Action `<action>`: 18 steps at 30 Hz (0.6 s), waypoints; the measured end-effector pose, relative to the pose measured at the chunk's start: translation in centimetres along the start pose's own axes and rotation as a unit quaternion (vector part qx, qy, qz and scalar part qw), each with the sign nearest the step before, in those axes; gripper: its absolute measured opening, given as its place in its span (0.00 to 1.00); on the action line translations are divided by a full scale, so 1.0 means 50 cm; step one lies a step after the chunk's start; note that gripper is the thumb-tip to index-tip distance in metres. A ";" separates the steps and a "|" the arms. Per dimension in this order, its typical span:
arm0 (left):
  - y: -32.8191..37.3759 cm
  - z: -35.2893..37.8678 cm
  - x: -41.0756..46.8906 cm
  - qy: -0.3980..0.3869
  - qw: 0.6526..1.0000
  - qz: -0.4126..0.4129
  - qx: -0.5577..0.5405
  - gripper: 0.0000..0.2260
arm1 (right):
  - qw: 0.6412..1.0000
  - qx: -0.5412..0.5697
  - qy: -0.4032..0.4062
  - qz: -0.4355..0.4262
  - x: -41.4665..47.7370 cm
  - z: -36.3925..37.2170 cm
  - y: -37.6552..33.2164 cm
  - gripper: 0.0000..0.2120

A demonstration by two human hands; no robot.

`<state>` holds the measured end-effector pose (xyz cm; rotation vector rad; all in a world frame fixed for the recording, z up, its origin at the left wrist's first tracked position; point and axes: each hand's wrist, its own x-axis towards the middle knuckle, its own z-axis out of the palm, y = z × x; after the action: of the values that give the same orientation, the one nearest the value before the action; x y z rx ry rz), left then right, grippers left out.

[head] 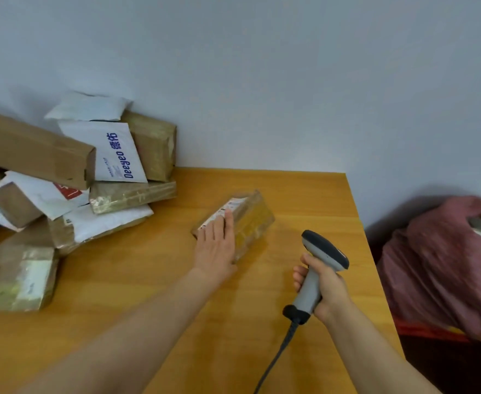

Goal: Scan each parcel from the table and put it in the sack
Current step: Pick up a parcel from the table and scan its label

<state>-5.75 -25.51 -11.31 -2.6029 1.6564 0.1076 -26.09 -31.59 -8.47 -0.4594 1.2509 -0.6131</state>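
Observation:
A taped brown parcel [252, 220] with a white label lies alone near the middle of the wooden table [136, 280]. My left hand [216, 245] rests flat on its near left part, fingers straight. My right hand [323, 288] grips the handle of a grey barcode scanner [323, 251], whose dark head points toward the parcel from the right; its cable runs down to the frame's bottom. A dark red sack [438, 265] stands off the table's right edge, with parcels showing in its mouth at the far right.
A pile of parcels [71, 177], brown boxes and white mailers, covers the table's left side against the wall. A taped box [24, 280] sits at the near left. The table's right edge runs beside the sack.

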 end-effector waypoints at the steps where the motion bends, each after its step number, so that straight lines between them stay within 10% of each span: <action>1: 0.011 0.012 -0.037 0.004 0.999 0.025 0.019 0.58 | 1.000 -0.002 0.001 0.003 -0.004 -0.011 0.006 0.07; 8: 0.063 0.040 -0.181 -0.013 0.994 0.110 -0.015 0.49 | 1.000 -0.008 0.018 0.012 -0.013 -0.066 0.028 0.05; 18: 0.017 -0.002 -0.060 -0.061 0.955 -0.132 -0.257 0.28 | 1.000 -0.006 -0.008 0.020 -0.015 -0.055 0.048 0.08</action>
<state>-7.78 -23.18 -10.93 -3.0746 1.3628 0.7634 -28.48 -29.29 -10.15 -0.4478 1.2459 -0.5681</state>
